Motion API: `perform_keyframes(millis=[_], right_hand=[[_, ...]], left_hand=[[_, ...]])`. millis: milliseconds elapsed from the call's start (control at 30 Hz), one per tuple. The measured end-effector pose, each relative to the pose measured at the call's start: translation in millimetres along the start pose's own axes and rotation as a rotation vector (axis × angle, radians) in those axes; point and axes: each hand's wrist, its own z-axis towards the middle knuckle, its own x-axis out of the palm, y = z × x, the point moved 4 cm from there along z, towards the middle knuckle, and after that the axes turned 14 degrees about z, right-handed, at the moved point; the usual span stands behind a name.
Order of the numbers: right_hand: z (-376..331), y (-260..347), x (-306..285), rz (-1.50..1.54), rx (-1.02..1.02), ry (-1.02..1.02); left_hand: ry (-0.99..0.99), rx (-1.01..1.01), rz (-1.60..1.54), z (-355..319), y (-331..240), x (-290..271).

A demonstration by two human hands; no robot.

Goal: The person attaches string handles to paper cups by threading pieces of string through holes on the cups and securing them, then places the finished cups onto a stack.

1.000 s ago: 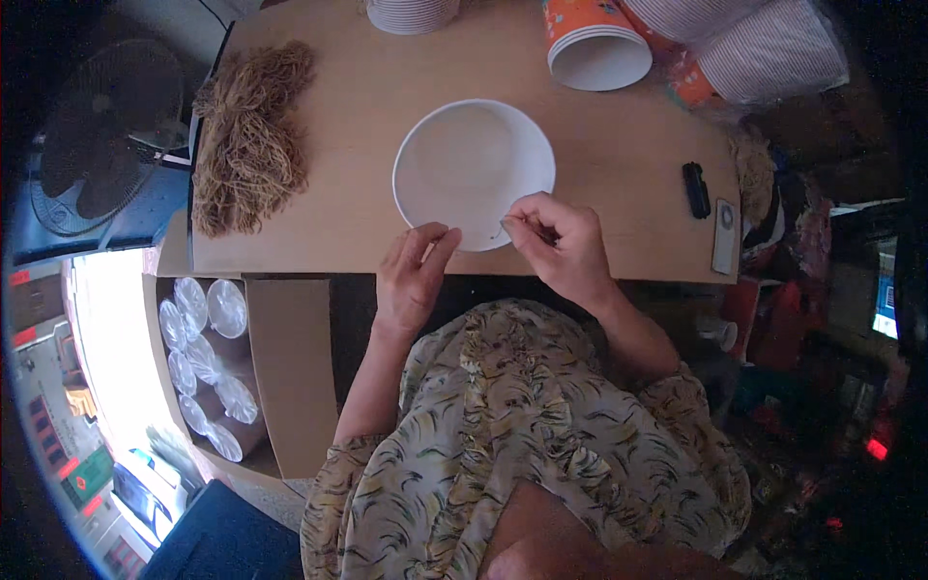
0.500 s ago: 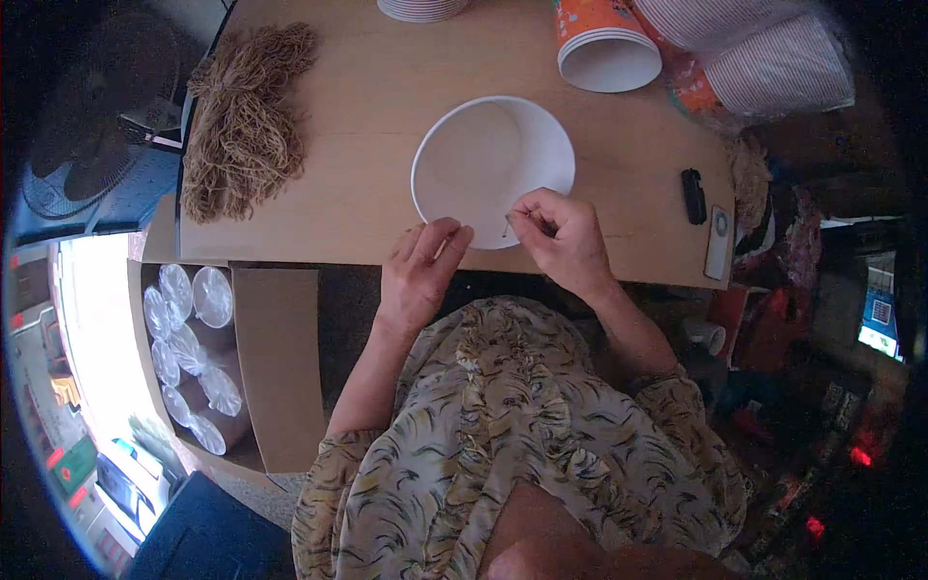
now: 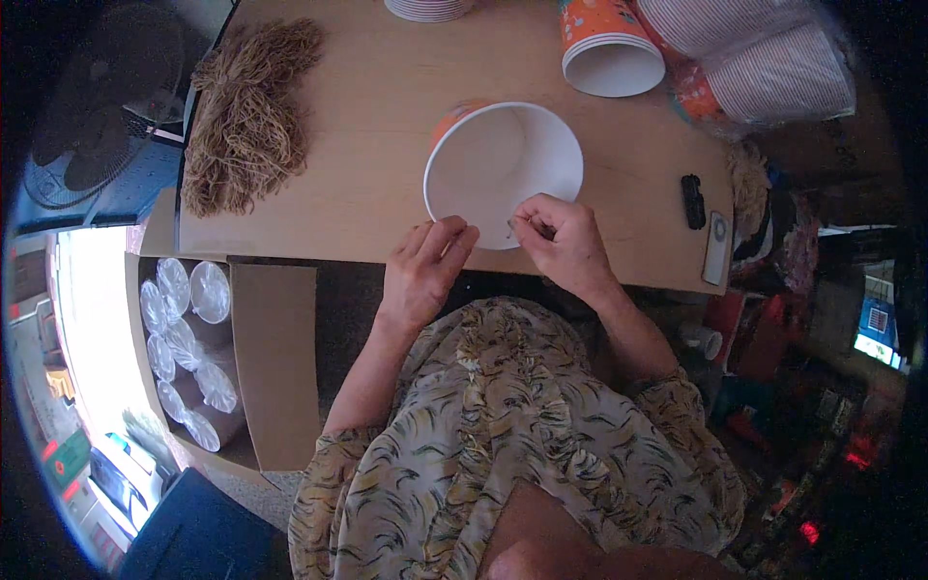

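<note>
A large paper bucket [image 3: 474,179], white inside with a bit of orange outer wall showing at its far left, lies tilted with its mouth toward me at the table's near edge. My left hand [image 3: 425,266] is closed on the near-left part of its rim, thumb and fingers pinched together. At the near-right rim, my right hand [image 3: 565,242] is closed in a pinch on a small thin dark piece whose kind I cannot make out. Most of that piece is hidden by the fingers.
Bundled brown twisted cords [image 3: 253,116] lie on the table's left. Nested orange buckets [image 3: 614,68] and plastic-wrapped stacks [image 3: 783,72] stand at the far right. A black object [image 3: 693,201] lies near a phone-like slab [image 3: 715,247]. Left below, a carton [image 3: 275,362] holds wrapped cup stacks.
The bucket has turned slightly, so some orange outer wall shows at its far left. My hands keep almost the same pose, and the small piece at my right fingertips shows less.
</note>
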Motion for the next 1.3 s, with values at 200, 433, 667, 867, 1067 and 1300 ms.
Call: perform_keyframes(millis=[200,433,667,867,1067,1300], right_hand=[[2.1,1.3,-1.0,-0.157,0.021,0.021],[14.9,33.7,-11.4,-0.505,-0.180,0.137],[31.0,51.2,-18.5,-0.650,-0.411,0.287],[39.8,44.4,-14.4,-0.576,-0.384,0.255],[26.0,4.3,-18.2,0.107,-0.054,-0.101],[22.2,-56.7,32.3,0.696,0.098,-0.131]], left_hand=[[0.018,-0.015,-0.035,7.7,1.4,-1.3],[0.036,-0.055,-0.174,39.2,22.9,-3.9],[0.114,-0.072,-0.351,68.9,37.4,-9.1],[0.382,-0.133,-0.566,78.9,16.3,3.2],[0.415,-0.267,-0.553,80.4,16.4,0.2],[0.346,-0.221,-0.545,85.8,11.1,0.1]])
